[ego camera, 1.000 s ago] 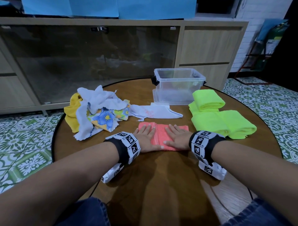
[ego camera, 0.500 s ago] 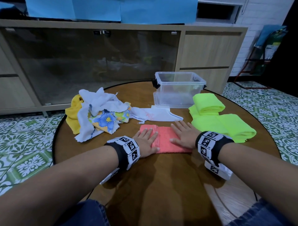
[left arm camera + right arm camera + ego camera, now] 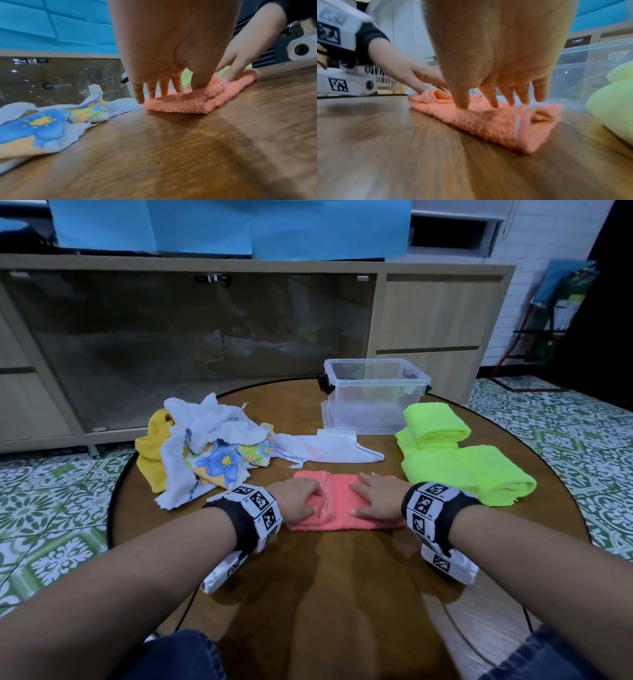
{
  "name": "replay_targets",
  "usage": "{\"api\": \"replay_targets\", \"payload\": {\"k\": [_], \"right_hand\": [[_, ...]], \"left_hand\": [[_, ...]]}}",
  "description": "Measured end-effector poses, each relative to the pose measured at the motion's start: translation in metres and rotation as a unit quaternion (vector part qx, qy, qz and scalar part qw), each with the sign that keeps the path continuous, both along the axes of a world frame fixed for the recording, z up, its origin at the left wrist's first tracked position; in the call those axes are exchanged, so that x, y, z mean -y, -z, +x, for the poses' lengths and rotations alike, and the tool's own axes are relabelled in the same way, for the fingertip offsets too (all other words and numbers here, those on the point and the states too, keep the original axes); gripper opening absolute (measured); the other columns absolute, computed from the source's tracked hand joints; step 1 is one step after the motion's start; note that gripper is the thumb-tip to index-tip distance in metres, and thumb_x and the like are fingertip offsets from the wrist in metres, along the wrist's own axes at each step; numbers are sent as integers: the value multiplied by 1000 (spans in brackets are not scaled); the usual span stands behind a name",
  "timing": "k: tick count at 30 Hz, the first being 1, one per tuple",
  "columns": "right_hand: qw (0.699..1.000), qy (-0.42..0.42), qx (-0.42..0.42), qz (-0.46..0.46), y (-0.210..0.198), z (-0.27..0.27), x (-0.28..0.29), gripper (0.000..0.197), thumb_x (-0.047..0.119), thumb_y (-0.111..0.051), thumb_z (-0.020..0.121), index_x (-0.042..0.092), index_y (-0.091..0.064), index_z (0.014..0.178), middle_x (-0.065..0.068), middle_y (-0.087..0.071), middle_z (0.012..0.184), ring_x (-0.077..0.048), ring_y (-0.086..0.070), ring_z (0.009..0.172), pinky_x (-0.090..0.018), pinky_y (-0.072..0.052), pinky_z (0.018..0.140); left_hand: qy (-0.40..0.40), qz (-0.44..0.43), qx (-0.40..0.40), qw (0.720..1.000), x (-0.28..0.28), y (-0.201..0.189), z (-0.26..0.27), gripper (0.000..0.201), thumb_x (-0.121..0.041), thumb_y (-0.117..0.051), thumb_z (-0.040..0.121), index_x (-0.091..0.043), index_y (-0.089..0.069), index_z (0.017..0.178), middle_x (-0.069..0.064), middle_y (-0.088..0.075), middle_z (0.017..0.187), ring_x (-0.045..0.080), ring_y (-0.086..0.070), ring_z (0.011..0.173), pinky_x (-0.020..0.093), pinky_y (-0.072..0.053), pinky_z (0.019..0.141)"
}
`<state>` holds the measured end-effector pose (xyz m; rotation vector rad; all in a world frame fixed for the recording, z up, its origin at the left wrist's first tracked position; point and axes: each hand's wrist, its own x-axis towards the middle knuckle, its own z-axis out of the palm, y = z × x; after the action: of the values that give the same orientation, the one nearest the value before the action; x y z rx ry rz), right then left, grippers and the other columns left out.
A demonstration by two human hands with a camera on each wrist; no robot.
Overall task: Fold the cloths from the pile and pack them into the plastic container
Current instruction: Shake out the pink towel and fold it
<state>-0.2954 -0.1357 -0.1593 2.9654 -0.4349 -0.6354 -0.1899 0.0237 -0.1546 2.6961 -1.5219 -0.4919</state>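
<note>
From the head view, a folded salmon-pink terry cloth lies as a flat oblong near the middle of the round brown wooden worktop. The left hand rests on its left end, where a turned-over flap shows a pale stitched edge; its fingers curve over that flap. The right hand lies flat on the right half, fingers straight and spread. Behind the cloth stands the clear plastic container, nothing visible inside it. To the left sits a loose pile of cloths, yellow, white and blue-flowered, with a flat white cloth trailing toward the container. Three rolled neon-green towels lie to the right.

From the left wrist, the left hand bears down with fingertips on the pink cloth, thumb pressing its top layer. The nap looks fluffy, the layers stacked.

From the right wrist, the right hand touches the pink cloth with spread fingertips; the near end shows open folded layers and a pale hem.
</note>
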Motion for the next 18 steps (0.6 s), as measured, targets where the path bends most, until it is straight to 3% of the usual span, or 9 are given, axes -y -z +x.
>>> {"api": "replay_targets", "payload": {"k": [2,4,5,8,11,14,18], "right_hand": [[996,-43,68,-27,-12,1,-2,49,43,-49,91,14,-46,131,-10,-46,133,-27,-47,122,-37,-44,94],[994,-52,90,-19,-20,5,-6,31,30,-53,89,12,-56,114,-8,-59,114,-24,-57,103,-31,-45,74],[996,-36,79,-15,-21,7,-7,27,27,-53,89,11,-58,110,-8,-61,110,-24,-58,97,-30,-43,70],[998,41,23,-28,-20,11,-6,24,21,-51,91,7,-59,109,-10,-63,111,-23,-57,90,-30,-46,73],[994,96,48,-32,-16,10,0,22,16,-50,91,6,-58,109,-9,-63,112,-23,-59,91,-30,-46,73],[992,77,102,-21,-11,11,3,22,8,-50,88,8,-54,110,-10,-59,113,-26,-60,100,-34,-47,76],[984,24,162,73,-11,15,-2,16,7,-47,89,8,-58,100,-11,-63,108,-26,-58,98,-33,-45,80]], "left_hand": [[17,13,23,1000,-1,1,4,41,-34,-48,95,-30,-41,135,-2,-33,146,19,-36,133,37,-35,108],[4,17,20,1000,-1,1,9,37,-33,-41,97,-35,-42,134,-1,-24,150,22,-34,134,40,-33,109],[-10,12,16,1000,-1,0,11,35,-28,-38,98,-36,-44,133,1,-25,149,23,-38,132,39,-36,108],[-106,-39,7,994,1,0,15,34,-27,-39,99,-25,-43,132,9,-37,139,25,-52,116,35,-45,98],[-229,-79,-78,967,5,3,13,57,-39,-58,89,-13,-33,133,12,-52,124,27,-58,109,33,-49,85],[-272,-98,-152,945,10,6,4,71,-33,-68,83,-13,-25,136,12,-53,121,27,-59,108,30,-49,79],[-285,-138,-193,929,18,7,-6,80,-16,-71,80,-14,-18,140,12,-50,123,28,-59,106,26,-46,73]]}}
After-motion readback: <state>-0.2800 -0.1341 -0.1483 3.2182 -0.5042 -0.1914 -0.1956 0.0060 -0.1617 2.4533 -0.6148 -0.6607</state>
